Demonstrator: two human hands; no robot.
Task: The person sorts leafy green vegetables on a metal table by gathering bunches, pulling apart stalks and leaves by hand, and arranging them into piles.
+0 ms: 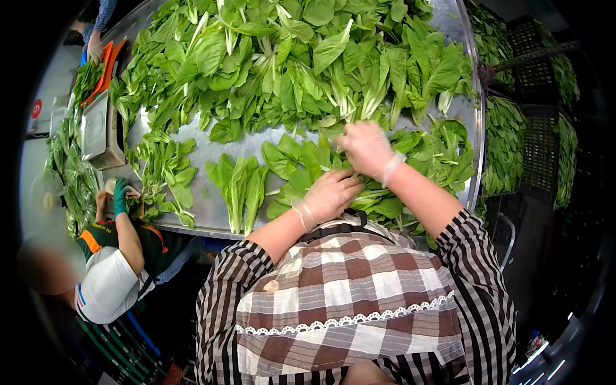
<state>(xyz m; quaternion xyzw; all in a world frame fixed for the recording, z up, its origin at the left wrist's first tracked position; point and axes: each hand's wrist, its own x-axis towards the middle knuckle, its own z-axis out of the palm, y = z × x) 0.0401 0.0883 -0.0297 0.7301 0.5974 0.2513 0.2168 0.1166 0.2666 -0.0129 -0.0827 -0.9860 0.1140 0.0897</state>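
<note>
My left hand (331,196), in a clear thin glove, lies over a bunch of leafy greens (292,160) at the table's near edge, its fingers curled round the leaves and stems. Just above and to the right, my right hand (367,149), also in a clear glove, has its fingers bent in a pinch over the same greens; its fingertips are partly hidden, so what they hold cannot be made out. To the left stands a separate neat bunch of greens (237,189) with pale stems toward me. More loose greens (443,151) lie right of my hands.
A large heap of greens (276,64) covers the far part of the metal table (204,138). At left are a scale (96,131), bagged greens (64,170) and a co-worker's green-gloved hand (120,194). Another person's hand (95,48) is beyond. Black crates (539,151) of greens stand at right.
</note>
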